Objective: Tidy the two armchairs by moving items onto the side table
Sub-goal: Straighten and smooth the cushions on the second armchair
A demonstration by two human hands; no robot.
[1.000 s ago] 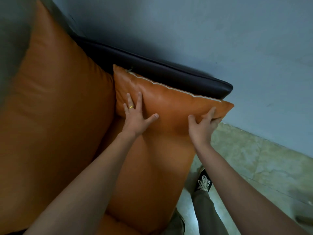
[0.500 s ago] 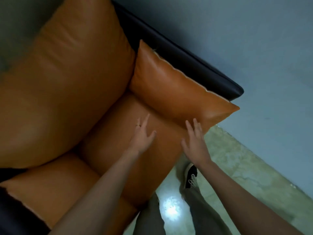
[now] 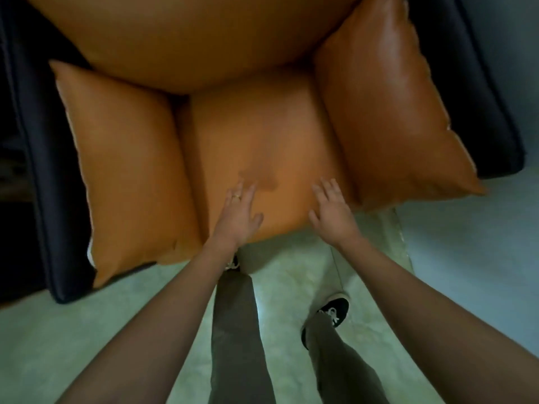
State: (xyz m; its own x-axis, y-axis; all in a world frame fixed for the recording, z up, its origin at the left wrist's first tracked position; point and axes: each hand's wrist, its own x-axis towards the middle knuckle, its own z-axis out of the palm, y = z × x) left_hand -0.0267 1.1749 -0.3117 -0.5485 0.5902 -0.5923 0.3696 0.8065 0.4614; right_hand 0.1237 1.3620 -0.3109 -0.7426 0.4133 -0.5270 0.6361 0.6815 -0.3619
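1. Armchair (image 3: 262, 118) stands on the floor straight ahead of the person, seen from above, its front edge just beyond the feet.
2. Nearest the camera, two trouser legs (image 3: 236, 330) in grey-olive cloth stand on a pale green tiled floor (image 3: 291, 275). The right foot wears a black shoe (image 3: 335, 309) with white laces, set a little back from the chair. The left foot is close under the seat's front edge and mostly hidden.
3. Two bare forearms reach forward from the lower corners towards the seat.
4. The left grip (image 3: 237, 212) is released: fingers straight and slightly spread, palm down over the front of the seat cushion (image 3: 277, 147), holding nothing. One finger carries a ring (image 3: 236, 196).
5. The right grip (image 3: 332, 209) is released too, fingers straight, palm down at the front right of the same cushion, near the right side cushion (image 3: 388, 118). Blur hides whether either palm presses or only rests.
6. The orange seat cushion shows a shallow dark dent just ahead of the left fingers.
7. A left side cushion (image 3: 128, 170) and the right one flank the seat, each lying against an arm of the chair.
8. Beyond them bulges the big orange back cushion (image 3: 189, 33).
9. The dark frame (image 3: 35, 141) wraps the outer sides.
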